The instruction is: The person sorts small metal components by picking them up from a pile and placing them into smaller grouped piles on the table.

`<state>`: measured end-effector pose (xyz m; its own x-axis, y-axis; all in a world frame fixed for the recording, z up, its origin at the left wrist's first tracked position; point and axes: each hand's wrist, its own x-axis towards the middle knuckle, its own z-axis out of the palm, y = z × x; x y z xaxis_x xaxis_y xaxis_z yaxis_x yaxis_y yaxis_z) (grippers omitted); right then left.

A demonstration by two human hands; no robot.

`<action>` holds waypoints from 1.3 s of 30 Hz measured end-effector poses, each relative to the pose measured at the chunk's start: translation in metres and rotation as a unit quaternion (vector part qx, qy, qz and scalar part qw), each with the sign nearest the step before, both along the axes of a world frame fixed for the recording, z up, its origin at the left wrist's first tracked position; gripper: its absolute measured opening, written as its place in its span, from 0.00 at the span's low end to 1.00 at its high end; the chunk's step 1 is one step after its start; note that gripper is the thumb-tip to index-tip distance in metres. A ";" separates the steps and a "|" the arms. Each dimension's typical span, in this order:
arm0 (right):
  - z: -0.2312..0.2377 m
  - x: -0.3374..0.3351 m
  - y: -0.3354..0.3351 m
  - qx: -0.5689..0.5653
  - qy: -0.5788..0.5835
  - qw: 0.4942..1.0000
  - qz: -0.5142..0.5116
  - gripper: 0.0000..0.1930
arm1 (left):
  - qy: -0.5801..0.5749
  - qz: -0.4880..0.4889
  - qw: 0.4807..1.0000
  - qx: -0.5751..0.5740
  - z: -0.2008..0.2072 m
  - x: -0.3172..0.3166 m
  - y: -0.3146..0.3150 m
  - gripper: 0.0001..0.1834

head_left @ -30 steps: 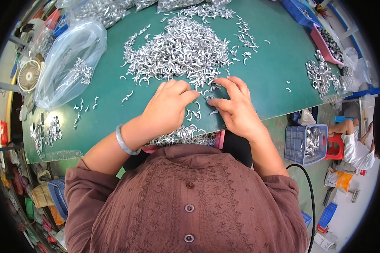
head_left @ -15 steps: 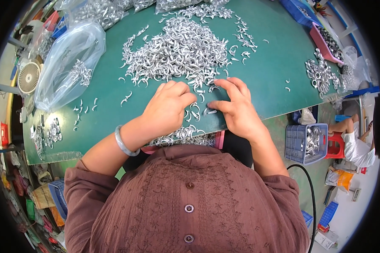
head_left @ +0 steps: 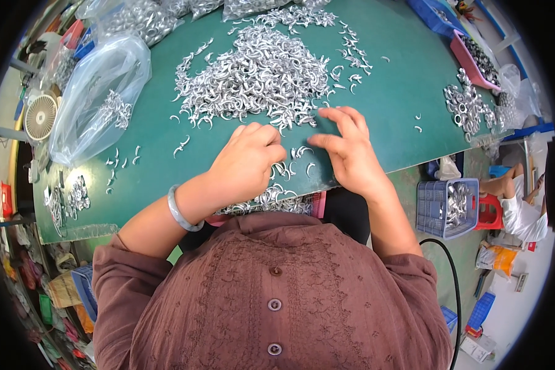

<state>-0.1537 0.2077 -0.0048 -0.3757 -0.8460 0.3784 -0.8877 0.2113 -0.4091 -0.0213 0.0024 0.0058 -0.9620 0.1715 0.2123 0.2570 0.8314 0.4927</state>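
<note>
A large heap of small curved silvery metal pieces [head_left: 259, 77] covers the far middle of the green table [head_left: 391, 114]. At the near side of the heap, my left hand [head_left: 248, 159] rests with its fingers curled; whatever they may hold is hidden. My right hand [head_left: 351, 151] hovers across from it, thumb and fingers apart and slightly blurred, with nothing visible between them. Between the hands lie several loose curved pieces [head_left: 300, 152]. More pieces [head_left: 271, 196] gather at the table's near edge, above a pink tray [head_left: 319, 203] partly hidden by the edge and my body.
A clear plastic bag [head_left: 98, 92] with some pieces lies on the left. Filled bags [head_left: 139, 24] line the far edge. Metal rings [head_left: 465, 111] and a pink bin [head_left: 475, 60] are at the right. A blue crate [head_left: 448, 209] stands on the floor near a seated person [head_left: 524, 209].
My right hand has drawn slightly away from the heap, its thumb off the tabletop. Loose pieces between my hands have shifted nearer to me. My left hand stays almost in place.
</note>
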 end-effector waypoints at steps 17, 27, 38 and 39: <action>0.000 -0.011 0.004 -0.023 0.005 0.993 -0.119 0.10 | -0.004 0.003 1.000 -0.019 0.003 0.000 0.007 0.22; 0.000 -0.005 0.004 -0.009 -0.001 0.997 -0.080 0.15 | 0.020 0.021 1.000 0.001 0.004 0.001 0.001 0.19; -0.003 -0.007 -0.001 -0.015 -0.014 0.994 -0.104 0.15 | 0.018 0.035 0.999 -0.001 0.002 -0.001 0.001 0.22; -0.001 -0.006 -0.003 0.008 0.001 0.995 -0.099 0.15 | 0.034 0.052 0.998 -0.010 0.001 -0.002 0.001 0.23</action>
<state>-0.1592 0.2050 -0.0061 -0.5353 -0.7613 0.3658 -0.8285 0.3889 -0.4029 -0.0235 0.0038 0.0072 -0.9586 0.0757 0.2744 0.2000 0.8650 0.4602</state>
